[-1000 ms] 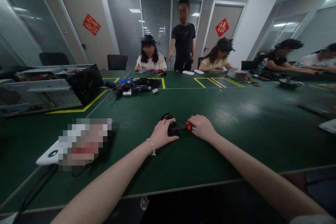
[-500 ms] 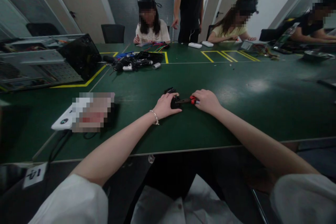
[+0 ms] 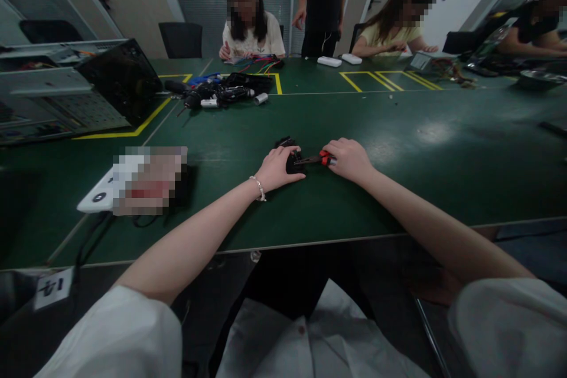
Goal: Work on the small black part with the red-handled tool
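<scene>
My left hand [image 3: 277,166], with a bead bracelet on the wrist, is closed over a small black object [image 3: 290,153] resting on the green table [image 3: 398,177]. My right hand [image 3: 348,159] is closed round the red handle of a small tool [image 3: 318,159], whose dark tip reaches left onto the black object. Both hands rest on the table surface in the middle of the view. What the black object is I cannot make out.
An open computer case [image 3: 66,91] lies at the left. A pile of black parts and cables [image 3: 221,93] sits behind yellow floor-tape lines. A white device [image 3: 100,196] with a cable lies near my left arm. Several people sit or stand at the far side.
The camera has tipped downward, so my sleeves and lap now show. My hands stay on the black object and the tool in about the same spot.
</scene>
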`<action>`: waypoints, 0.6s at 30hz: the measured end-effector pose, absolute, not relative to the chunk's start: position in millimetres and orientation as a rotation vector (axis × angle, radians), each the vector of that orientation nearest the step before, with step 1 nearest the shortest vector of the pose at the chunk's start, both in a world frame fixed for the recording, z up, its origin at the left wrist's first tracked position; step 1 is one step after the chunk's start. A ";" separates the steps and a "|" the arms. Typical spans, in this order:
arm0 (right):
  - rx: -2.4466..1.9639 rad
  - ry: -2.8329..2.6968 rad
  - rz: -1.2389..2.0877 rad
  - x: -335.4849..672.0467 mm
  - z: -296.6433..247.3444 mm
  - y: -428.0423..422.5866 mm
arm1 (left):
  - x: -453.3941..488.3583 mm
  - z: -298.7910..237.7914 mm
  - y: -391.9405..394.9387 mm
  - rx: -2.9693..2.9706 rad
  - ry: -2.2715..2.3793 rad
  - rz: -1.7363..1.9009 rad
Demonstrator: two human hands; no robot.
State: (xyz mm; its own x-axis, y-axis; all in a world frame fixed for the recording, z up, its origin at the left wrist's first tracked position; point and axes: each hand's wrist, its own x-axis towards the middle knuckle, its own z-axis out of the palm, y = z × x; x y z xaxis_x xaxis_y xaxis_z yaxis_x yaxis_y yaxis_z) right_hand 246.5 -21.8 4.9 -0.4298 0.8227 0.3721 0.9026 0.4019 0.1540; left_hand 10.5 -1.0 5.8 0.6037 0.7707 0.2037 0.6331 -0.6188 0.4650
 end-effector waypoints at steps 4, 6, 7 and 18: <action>-1.531 -2.422 -0.490 245.4 6.1 -22.9 | 10.3 4.6 -0.1 2.496 1.131 0.553; -1.549 -2.416 -0.467 245.3 6.2 -23.0 | 10.4 4.1 0.1 2.497 1.131 0.551; -1.556 -2.416 -0.458 245.4 6.2 -22.9 | 10.5 4.0 0.2 2.498 1.133 0.555; -1.555 -2.415 -0.473 245.2 6.2 -22.6 | 9.8 3.7 0.6 2.484 1.140 0.559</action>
State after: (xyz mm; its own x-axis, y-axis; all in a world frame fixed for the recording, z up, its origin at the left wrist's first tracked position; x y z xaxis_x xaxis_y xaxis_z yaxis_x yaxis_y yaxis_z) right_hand 245.2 -22.6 6.2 -0.4101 0.8376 0.3609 0.9119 0.3844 0.1440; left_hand 9.8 0.6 3.7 0.5983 0.7746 0.2049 0.6365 -0.6148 0.4657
